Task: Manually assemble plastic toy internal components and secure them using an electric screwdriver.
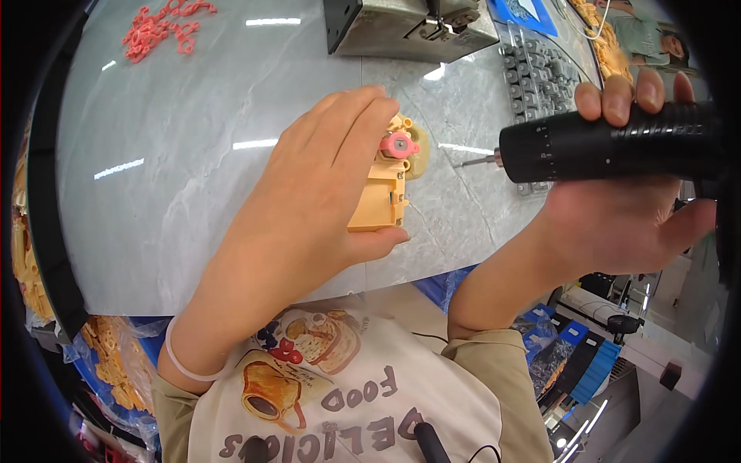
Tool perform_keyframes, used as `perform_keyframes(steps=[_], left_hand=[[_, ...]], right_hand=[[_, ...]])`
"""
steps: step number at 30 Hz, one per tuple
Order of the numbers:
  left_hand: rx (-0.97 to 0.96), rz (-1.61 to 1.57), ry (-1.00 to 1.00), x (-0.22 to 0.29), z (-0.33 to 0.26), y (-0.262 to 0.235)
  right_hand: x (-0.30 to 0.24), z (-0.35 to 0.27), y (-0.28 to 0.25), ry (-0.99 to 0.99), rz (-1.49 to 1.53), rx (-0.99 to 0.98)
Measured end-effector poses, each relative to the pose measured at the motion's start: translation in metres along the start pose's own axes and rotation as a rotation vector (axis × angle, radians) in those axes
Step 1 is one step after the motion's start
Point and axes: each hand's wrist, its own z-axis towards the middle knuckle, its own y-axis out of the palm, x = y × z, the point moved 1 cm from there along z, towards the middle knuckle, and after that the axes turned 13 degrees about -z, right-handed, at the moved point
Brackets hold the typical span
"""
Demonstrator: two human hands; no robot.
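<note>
My left hand [328, 174] is closed over a yellow plastic housing [378, 202] on the grey marbled table, with the thumb along its near edge and the fingers over its far end. A pink round part [399, 145] sits in the upper end of the housing, a small metallic spot at its middle. Beside it shows part of a rounded olive-yellow piece [419, 154]. My right hand [617, 216] grips a black electric screwdriver [602, 143], held above the table at the right. Its thin metal bit [480, 160] points left toward the housing, apart from it.
Loose pink ring-like parts [158, 31] lie in a pile at the far left. A metal box-shaped device [417, 31] stands at the back. Behind the screwdriver is a clear tray of dark grey parts [536, 73]. A blue bag of yellow parts [116, 363] is below the table's left edge.
</note>
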Motion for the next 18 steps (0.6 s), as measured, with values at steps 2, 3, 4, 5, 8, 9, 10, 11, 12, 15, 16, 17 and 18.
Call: perform_keyframes(steps=[2, 3, 4, 5, 8, 9, 10, 11, 12, 15, 16, 17, 18], left_hand=[[-0.003, -0.017, -0.002, -0.001, 0.000, 0.000], [0.011, -0.047, -0.014, -0.001, 0.000, 0.002], [0.025, -0.077, -0.025, -0.001, 0.000, 0.003], [0.022, -0.081, -0.029, -0.001, 0.000, 0.003], [0.030, -0.108, -0.036, 0.001, 0.002, 0.002], [0.032, -0.112, -0.041, 0.001, 0.002, 0.002], [0.035, -0.117, -0.045, 0.001, 0.002, 0.002], [0.035, -0.118, -0.052, 0.001, 0.002, 0.002], [0.034, -0.115, -0.052, 0.001, 0.002, 0.001], [0.023, -0.099, -0.051, 0.002, 0.002, 0.000], [0.014, -0.087, -0.049, 0.003, 0.003, 0.000], [0.005, -0.094, -0.045, 0.000, 0.004, 0.002], [-0.006, -0.067, -0.055, 0.002, 0.003, 0.000]], right_hand=[[0.003, 0.006, 0.006, -0.030, -0.062, -0.002], [0.006, 0.009, 0.009, -0.044, -0.095, -0.003], [0.010, 0.013, 0.012, -0.059, -0.127, -0.004], [0.013, 0.017, 0.016, -0.075, -0.161, -0.006], [0.026, 0.028, 0.030, -0.124, -0.259, -0.014], [0.027, 0.028, 0.029, -0.119, -0.259, -0.014], [0.028, 0.027, 0.029, -0.112, -0.258, -0.013], [0.032, 0.026, 0.031, -0.105, -0.254, -0.013], [0.033, 0.026, 0.031, -0.098, -0.251, -0.013], [0.025, 0.023, 0.026, -0.088, -0.245, -0.009], [0.031, 0.024, 0.027, -0.087, -0.243, -0.006], [0.029, 0.022, 0.022, -0.083, -0.253, 0.001], [0.021, 0.024, 0.012, -0.082, -0.241, 0.000]])
